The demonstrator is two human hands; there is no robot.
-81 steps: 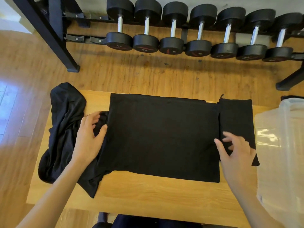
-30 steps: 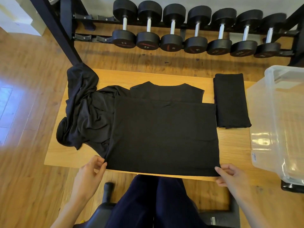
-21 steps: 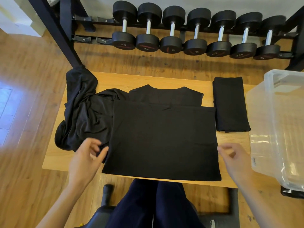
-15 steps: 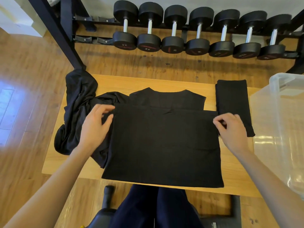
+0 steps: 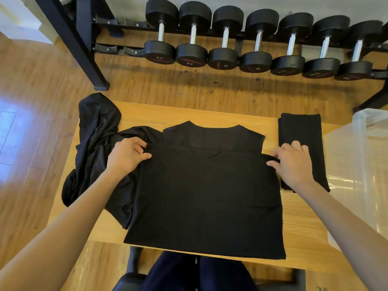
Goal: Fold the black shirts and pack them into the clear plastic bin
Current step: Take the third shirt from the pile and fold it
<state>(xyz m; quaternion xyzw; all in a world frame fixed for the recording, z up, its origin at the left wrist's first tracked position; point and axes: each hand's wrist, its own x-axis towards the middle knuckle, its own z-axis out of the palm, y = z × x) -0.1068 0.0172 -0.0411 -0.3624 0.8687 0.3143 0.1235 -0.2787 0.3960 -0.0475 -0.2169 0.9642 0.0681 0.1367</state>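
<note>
A black shirt [image 5: 207, 196] lies flat on the wooden table [image 5: 302, 234], its lower part folded up over the chest, the collar showing at the far edge. My left hand [image 5: 126, 154] pinches the left corner of that folded edge. My right hand [image 5: 291, 162] pinches the right corner. A folded black shirt [image 5: 302, 133] lies to the right, partly under my right hand. A crumpled heap of black shirts [image 5: 94, 148] sits at the table's left. The clear plastic bin [image 5: 361, 164] stands at the right edge.
A black rack with several dumbbells [image 5: 258, 43] runs along the far side on the wooden floor. A rack leg [image 5: 100, 85] stands close to the table's far left corner. My dark-trousered legs [image 5: 197, 271] and a black seat are under the near edge.
My hands let go of the near hem, moved away from me along the shirt's sides and now grip the corners of the folded edge. The view shifted slightly.
</note>
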